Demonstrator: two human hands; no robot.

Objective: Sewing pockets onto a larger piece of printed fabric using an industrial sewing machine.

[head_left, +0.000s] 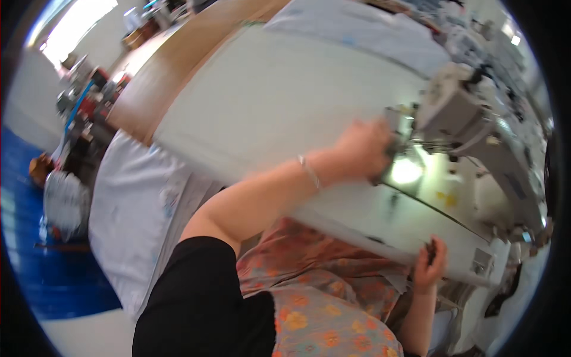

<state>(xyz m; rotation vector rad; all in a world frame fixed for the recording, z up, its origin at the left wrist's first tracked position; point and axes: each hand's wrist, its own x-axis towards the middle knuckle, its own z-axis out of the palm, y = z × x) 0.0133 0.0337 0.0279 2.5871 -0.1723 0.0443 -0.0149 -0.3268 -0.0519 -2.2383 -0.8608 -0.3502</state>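
Observation:
My left hand [364, 150] reaches across the white tabletop [256, 101] to the needle end of a sewing machine [455, 113]. It is smeared by motion, and its fingers cannot be made out. A dark shape shows beside its fingertips; whether the hand touches it is unclear. The machine's lamp throws a bright spot next to this hand. Close to the table's front edge, my right hand [429, 266] is raised with its fingers curled round a small dark thing [430, 252], too small to name.
White cloth [363, 30] lies along the table's far side. More white cloth [131, 208] hangs at the left, beside a brown wooden tabletop [143, 98]. Cluttered gear [83, 101] stands beyond it. A flowered apron [321, 315] covers my lap under the table edge.

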